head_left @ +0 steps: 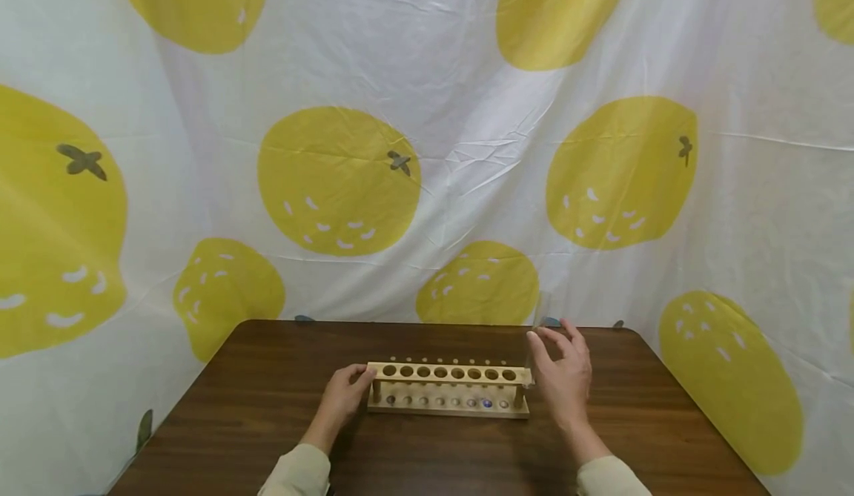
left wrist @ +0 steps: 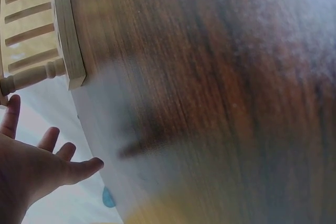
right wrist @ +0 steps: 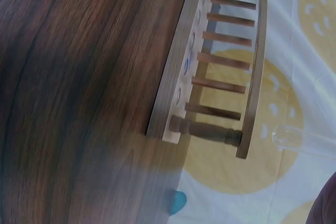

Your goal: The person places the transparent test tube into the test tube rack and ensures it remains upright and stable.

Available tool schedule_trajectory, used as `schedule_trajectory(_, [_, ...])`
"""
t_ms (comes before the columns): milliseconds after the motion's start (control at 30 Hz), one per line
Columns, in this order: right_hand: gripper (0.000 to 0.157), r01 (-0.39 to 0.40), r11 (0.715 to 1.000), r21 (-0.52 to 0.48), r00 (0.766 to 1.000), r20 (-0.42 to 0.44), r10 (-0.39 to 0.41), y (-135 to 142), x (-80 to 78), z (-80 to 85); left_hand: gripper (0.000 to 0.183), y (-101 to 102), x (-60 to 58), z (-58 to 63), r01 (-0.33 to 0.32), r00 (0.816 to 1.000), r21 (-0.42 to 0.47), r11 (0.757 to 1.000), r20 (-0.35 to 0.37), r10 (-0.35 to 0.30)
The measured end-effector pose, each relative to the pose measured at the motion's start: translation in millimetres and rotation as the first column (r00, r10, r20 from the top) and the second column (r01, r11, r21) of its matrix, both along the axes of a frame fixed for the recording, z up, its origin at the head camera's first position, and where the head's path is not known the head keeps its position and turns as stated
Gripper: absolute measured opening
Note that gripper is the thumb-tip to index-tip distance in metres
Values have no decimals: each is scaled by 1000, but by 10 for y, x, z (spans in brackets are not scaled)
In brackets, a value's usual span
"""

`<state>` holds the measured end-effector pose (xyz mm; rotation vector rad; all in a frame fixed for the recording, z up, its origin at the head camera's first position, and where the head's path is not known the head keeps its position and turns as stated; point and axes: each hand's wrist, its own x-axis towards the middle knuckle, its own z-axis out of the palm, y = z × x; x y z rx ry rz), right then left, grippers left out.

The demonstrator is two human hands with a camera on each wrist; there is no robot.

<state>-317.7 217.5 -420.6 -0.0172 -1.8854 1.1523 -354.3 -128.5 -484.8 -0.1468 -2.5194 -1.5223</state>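
A wooden test tube rack (head_left: 448, 411) stands on the table, with a row of round holes in its top bar and pegs along the back. My left hand (head_left: 343, 396) grips the left end of that bar; in the left wrist view one fingertip lies against the bar's underside and the other fingers are spread away. Between thumb and fingers, my right hand (head_left: 567, 377) pinches a clear test tube (right wrist: 294, 137), slightly tilted, its rounded bottom beside the rack's right end. Only an edge of that hand enters the right wrist view.
One hollow in the rack's lower board shows a blue spot (head_left: 487, 403). The dark wood-grain table (head_left: 267, 399) runs back to a white curtain (head_left: 467, 155) printed with yellow lemons. Pale sleeves cover both forearms.
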Motion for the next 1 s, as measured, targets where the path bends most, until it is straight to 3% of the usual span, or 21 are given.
schedule_trajectory(367, [31, -27, 996, -85, 998, 57, 32, -67, -177, -56, 43, -8, 17, 25, 12, 1000, -5, 1000, 3, -12])
schedule_trajectory(700, [35, -54, 997, -61, 991, 117, 61, -114, -250, -110, 41, -5, 27, 17, 9, 1000, -3, 1000, -7, -9])
schedule_trajectory(1000, [40, -107, 994, -34, 969, 219, 112, -113, -258, -206, 43, 1, 16, 2, 0, 1000, -3, 1000, 2, 0])
